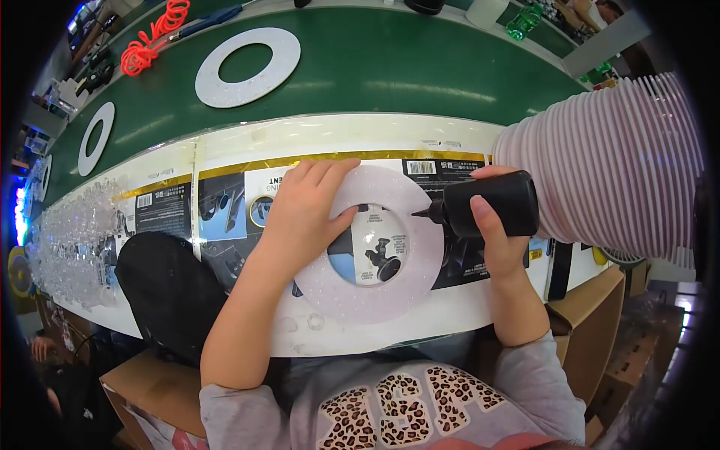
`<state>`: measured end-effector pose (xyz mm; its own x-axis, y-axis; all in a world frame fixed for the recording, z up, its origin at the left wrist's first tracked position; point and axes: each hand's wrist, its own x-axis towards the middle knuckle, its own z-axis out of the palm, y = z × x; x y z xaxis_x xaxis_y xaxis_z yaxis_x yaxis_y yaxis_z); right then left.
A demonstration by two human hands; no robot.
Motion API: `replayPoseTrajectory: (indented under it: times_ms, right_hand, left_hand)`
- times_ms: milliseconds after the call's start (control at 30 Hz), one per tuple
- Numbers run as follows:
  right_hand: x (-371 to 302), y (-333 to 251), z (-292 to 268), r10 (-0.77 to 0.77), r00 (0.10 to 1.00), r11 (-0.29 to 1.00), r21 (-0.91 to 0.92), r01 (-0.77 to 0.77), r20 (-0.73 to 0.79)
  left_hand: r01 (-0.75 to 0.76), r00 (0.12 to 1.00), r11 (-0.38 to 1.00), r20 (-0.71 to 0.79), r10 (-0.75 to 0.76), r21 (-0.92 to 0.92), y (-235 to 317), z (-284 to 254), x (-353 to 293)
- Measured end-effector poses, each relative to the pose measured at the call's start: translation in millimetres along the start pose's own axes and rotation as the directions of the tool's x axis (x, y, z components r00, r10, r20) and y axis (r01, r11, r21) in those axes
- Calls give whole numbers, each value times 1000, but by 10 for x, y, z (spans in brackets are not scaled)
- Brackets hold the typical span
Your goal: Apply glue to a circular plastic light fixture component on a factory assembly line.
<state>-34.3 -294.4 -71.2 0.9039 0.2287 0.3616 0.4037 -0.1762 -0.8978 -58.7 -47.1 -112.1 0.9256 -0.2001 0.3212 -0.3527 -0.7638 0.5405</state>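
Clear pieces: a heap of small clear plastic parts (75, 240) lay on the desk (450, 150) at 9 o'clock from the left hand, well apart from it.
Black cloth: a dark rounded thing (169, 289) sat at 7 o'clock from the left hand, near the forearm.
Left hand: the left hand (304, 217) lay flat on the white ring, its fingers (319, 176) spread and pointing to 12 o'clock; they gripped nothing, they only pressed the ring down.
White ring: the white ring (397, 202) lay flat on printed cardboard sheets (187, 210), between both hands, at the desk's near edge.
Black bottle: the black bottle (491, 204) lay on its side, long axis from 3 to 9 o'clock, its nozzle touching the ring's right rim.
Right hand: the right hand (495, 232) had its fingers closed round the bottle, at 3 o'clock from the ring; this hand was nearer the nozzle point.
Pink stack: a ribbed stack of pale pink pieces (615, 165) stood at 2 o'clock, just beside the bottle.
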Motion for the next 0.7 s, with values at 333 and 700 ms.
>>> replayPoseTrajectory:
  times_ms: [333, 700]
  right_hand:
    - [-14, 28, 26, 46, 999, 999, 11, -46, 16]
    - [-7, 31, 17, 52, 999, 999, 16, -52, 6]
  left_hand:
    - [13, 1000, 1000, 17, -14, 12, -14, 15, -24]
    - [8, 1000, 1000, 9, -8, 13, -6, 18, -3]
